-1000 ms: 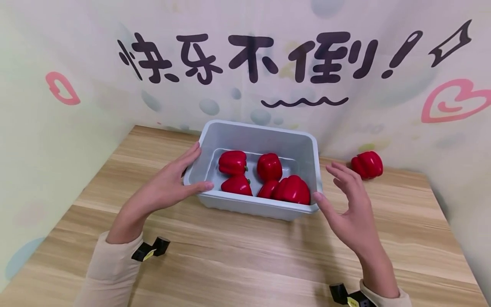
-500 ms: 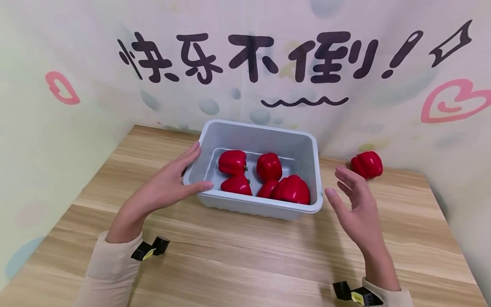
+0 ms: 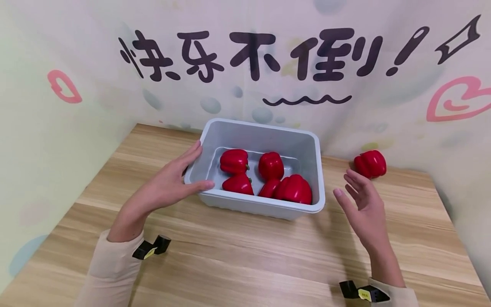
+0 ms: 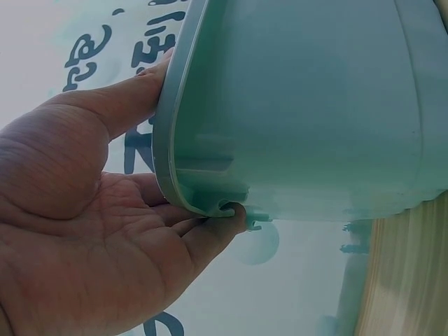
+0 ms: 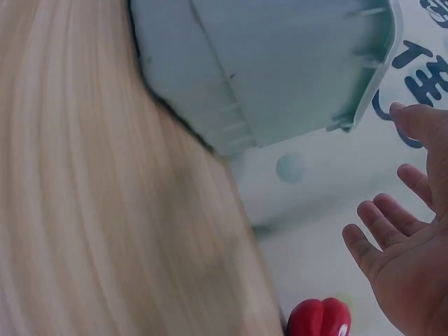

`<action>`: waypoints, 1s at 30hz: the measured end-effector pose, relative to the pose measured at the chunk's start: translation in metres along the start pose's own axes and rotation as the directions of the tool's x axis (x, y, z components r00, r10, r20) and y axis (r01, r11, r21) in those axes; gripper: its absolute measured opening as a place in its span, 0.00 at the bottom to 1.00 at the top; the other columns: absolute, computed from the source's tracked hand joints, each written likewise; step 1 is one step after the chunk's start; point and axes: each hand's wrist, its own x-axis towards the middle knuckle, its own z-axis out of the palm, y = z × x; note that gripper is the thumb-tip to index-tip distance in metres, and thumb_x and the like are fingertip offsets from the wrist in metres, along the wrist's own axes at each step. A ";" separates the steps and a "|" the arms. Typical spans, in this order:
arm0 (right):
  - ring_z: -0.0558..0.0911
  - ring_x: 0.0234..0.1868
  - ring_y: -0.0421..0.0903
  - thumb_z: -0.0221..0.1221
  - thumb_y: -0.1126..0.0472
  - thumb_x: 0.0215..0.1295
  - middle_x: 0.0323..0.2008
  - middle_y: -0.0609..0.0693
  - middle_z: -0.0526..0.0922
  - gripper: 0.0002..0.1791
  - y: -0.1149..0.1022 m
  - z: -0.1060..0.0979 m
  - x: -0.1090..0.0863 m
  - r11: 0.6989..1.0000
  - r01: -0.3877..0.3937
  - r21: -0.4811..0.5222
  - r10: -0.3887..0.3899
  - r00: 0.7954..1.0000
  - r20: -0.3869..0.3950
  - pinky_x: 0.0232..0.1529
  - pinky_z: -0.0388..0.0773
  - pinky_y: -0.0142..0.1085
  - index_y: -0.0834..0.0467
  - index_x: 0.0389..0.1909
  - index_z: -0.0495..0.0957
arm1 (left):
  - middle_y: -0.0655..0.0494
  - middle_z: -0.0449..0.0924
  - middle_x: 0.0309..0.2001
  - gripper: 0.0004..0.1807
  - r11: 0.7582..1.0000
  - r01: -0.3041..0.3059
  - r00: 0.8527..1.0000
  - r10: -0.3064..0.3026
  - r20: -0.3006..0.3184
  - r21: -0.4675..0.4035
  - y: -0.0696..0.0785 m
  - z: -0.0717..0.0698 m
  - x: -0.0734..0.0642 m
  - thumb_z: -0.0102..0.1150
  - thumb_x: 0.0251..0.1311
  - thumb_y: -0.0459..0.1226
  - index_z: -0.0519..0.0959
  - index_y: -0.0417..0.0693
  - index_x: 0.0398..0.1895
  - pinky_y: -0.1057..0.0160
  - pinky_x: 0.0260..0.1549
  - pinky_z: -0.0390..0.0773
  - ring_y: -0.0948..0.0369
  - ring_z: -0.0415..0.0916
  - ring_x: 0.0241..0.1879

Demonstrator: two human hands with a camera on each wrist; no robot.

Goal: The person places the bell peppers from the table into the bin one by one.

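A light grey plastic bin (image 3: 261, 209) stands on the table near the wall with several red bell peppers (image 3: 293, 189) inside. My left hand (image 3: 168, 183) holds its left end, thumb on the front rim. In the left wrist view, fingertips (image 4: 234, 215) of that hand hook under the bin's rim (image 4: 164, 154). Right of the bin, apart from it, my right hand (image 3: 366, 213) hovers with spread, slightly bent fingers and nothing in them. One red bell pepper (image 3: 370, 164) lies on the table just beyond it; its lower part is cut off in the right wrist view.
The wood-grain table (image 3: 245, 260) ends at a printed cloth wall (image 3: 245, 98) right behind the bin. More cloth hangs along the left and right sides. A black wrist camera (image 3: 151, 247) sits on the left sleeve, another (image 3: 364, 292) on the right.
My right hand has come away from the bin's right rim and shifted right, closer to the loose bell pepper. The left hand and the bin stay in place.
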 end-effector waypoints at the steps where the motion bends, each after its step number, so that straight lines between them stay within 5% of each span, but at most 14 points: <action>1: 0.75 0.70 0.33 0.65 0.71 0.70 0.71 0.42 0.75 0.36 0.003 -0.001 0.000 1.000 -0.008 0.004 0.008 1.000 -0.002 0.66 0.73 0.17 0.57 0.77 0.68 | 0.53 0.38 0.89 0.56 1.000 0.001 1.000 -0.001 0.001 -0.001 0.000 0.000 0.000 0.71 0.67 0.52 0.47 0.46 0.87 0.37 0.79 0.61 0.43 0.43 0.87; 17: 0.75 0.69 0.31 0.66 0.61 0.73 0.73 0.53 0.73 0.36 0.039 -0.020 -0.004 0.977 -0.184 -0.103 0.177 0.981 -0.076 0.64 0.72 0.15 0.56 0.78 0.65 | 0.54 0.37 0.89 0.56 1.000 0.006 1.000 -0.006 0.005 -0.005 0.000 0.000 -0.001 0.70 0.67 0.54 0.47 0.48 0.87 0.36 0.80 0.58 0.45 0.41 0.87; 26: 0.73 0.73 0.40 0.65 0.55 0.74 0.76 0.55 0.70 0.38 0.053 -0.037 -0.002 0.942 -0.311 -0.124 0.293 0.945 -0.147 0.66 0.70 0.16 0.52 0.80 0.62 | 0.54 0.37 0.89 0.56 1.000 -0.001 1.000 0.001 0.010 -0.011 0.000 0.001 0.000 0.70 0.67 0.53 0.46 0.47 0.87 0.36 0.80 0.58 0.44 0.41 0.87; 30: 0.74 0.73 0.42 0.67 0.56 0.72 0.76 0.53 0.70 0.38 0.061 -0.038 0.003 0.927 -0.370 -0.063 0.348 0.909 -0.229 0.70 0.70 0.20 0.51 0.80 0.63 | 0.54 0.37 0.89 0.56 1.000 -0.001 1.000 0.001 0.008 -0.016 -0.001 0.001 -0.001 0.70 0.67 0.53 0.47 0.47 0.87 0.35 0.79 0.60 0.44 0.42 0.87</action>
